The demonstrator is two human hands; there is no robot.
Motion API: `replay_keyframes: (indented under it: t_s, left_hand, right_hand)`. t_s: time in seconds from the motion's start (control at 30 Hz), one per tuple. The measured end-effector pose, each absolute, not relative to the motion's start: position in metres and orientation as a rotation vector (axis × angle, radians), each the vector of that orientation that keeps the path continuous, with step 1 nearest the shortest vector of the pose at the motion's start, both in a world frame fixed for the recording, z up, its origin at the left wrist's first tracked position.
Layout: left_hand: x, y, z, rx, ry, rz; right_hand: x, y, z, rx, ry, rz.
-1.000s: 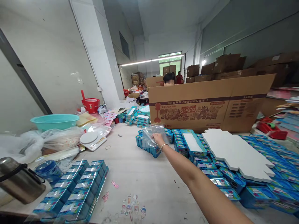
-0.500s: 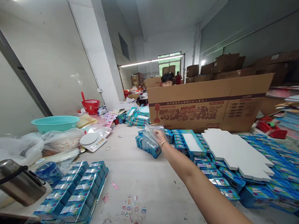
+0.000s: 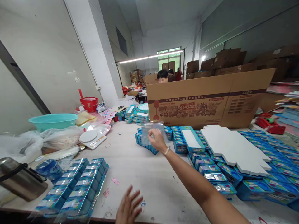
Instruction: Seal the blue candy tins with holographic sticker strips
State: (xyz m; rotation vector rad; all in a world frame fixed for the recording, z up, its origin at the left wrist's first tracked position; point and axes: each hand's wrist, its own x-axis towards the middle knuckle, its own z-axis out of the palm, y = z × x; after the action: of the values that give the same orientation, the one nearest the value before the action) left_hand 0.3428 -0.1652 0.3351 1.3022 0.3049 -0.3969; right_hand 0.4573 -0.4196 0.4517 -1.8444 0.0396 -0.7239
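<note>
My right hand (image 3: 157, 140) is over the middle of the table, its thumb and fingers pinched on a clear plastic bag (image 3: 146, 128). The bag lies over a small cluster of blue boxes (image 3: 138, 139), partly hiding them. My left hand (image 3: 129, 207) has come in at the bottom edge, fingers spread, with nothing in it. It is over the tabletop beside some small cartoon stickers (image 3: 143, 205). To its left, two rows of blue boxes (image 3: 80, 191) are wrapped in clear film.
Many blue boxes (image 3: 212, 168) cover the right side, with white boards (image 3: 233, 147) on top. A large cardboard carton (image 3: 191, 105) stands behind. At left are a white scale (image 3: 92, 139), a turquoise basin (image 3: 53, 121) and a steel flask (image 3: 21, 180). Another person is behind the carton.
My left hand has entered at the bottom, fingers spread. My right hand has shifted slightly left and toward me over the plastic bag. The camera view has moved a little.
</note>
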Motion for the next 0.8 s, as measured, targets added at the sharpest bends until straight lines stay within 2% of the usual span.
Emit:
replay_keyframes:
  t_s: [0.07, 0.17, 0.3, 0.37, 0.5, 0.6, 0.7, 0.8]
  left_hand:
    - [0.37, -0.173, 0.365, 1.194, 0.117, -0.316]
    - [0.403, -0.187, 0.396, 1.303, 0.102, -0.393]
    - [0.419, -0.199, 0.384, 1.618, 0.072, -0.471]
    - [0.419, -0.196, 0.367, 1.717, 0.03, -0.439]
    - [0.422, -0.182, 0.352, 1.924, -0.069, -0.378]
    - [0.425, -0.172, 0.359, 2.137, -0.151, -0.28]
    - [0.43, -0.164, 0.362, 2.249, -0.19, -0.261]
    - [0.437, -0.155, 0.359, 2.312, -0.154, -0.257]
  right_hand:
    - [0.412, -0.39, 0.433, -2.0, -0.097, -0.688]
    - [0.338, -0.349, 0.392, -2.551, -0.458, -0.675]
    - [0.259, -0.34, 0.346, -2.591, -0.565, -0.538]
    - [0.23, -0.364, 0.334, -2.499, -0.335, -0.778]
    - [0.186, -0.434, 0.316, -2.229, 0.582, -1.421]
    - [0.177, -0.469, 0.3, -2.082, 1.003, -1.37]
    - [0.187, -0.48, 0.287, -2.002, 1.09, -1.234]
    - [0.196, -0.48, 0.282, -1.998, 1.085, -1.242]
